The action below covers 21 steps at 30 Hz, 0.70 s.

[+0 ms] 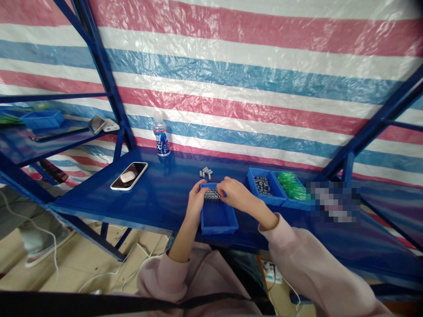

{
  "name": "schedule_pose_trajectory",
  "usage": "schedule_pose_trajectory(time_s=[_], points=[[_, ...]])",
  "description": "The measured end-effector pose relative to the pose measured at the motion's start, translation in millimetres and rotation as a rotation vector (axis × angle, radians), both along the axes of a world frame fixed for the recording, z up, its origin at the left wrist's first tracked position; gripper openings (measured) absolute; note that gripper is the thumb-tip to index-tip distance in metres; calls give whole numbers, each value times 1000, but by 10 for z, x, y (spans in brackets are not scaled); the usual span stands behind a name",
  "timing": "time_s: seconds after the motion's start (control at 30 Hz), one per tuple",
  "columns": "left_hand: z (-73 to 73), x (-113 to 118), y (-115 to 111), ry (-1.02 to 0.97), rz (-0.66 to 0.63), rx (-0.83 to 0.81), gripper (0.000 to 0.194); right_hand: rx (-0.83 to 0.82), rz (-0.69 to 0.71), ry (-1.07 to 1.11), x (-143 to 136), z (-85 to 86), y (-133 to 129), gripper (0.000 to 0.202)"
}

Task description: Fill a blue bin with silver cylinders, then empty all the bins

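A blue tray [219,230] lies near the front edge of the blue table, with small metal cylinders [212,195] packed in rows at its far end. My left hand [197,198] is at the tray's left rim, fingers bent beside the cylinders. At the right side of the same rows is my right hand [233,192], its fingers pressed together; whatever they hold is too small to make out. Several loose metal cylinders [206,172] lie on the table just beyond the tray.
To the right, one blue bin holds small metal parts [262,185] and another holds green pieces [291,186]. A bottle [161,140] stands at the back left. A phone [135,169] with a white case on it lies on the left. Blue frame posts flank the table [158,198].
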<state>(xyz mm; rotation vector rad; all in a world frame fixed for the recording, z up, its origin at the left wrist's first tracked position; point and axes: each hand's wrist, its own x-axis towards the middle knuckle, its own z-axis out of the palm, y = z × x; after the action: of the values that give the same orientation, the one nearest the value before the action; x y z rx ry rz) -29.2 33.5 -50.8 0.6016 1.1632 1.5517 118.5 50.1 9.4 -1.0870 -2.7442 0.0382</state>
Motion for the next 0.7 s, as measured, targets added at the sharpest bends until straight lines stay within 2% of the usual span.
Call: schedule_pose_trajectory(time_s=[0.2, 0.47, 0.7], points=[[35, 7, -20, -11, 6, -9, 30, 5, 32, -8, 46, 50, -8, 17], [12, 2, -22, -50, 4, 6, 25, -60, -84, -173, -38, 108, -49, 16], [-31, -10, 28, -124, 21, 18, 23, 4, -99, -264, -108, 108, -27, 10]])
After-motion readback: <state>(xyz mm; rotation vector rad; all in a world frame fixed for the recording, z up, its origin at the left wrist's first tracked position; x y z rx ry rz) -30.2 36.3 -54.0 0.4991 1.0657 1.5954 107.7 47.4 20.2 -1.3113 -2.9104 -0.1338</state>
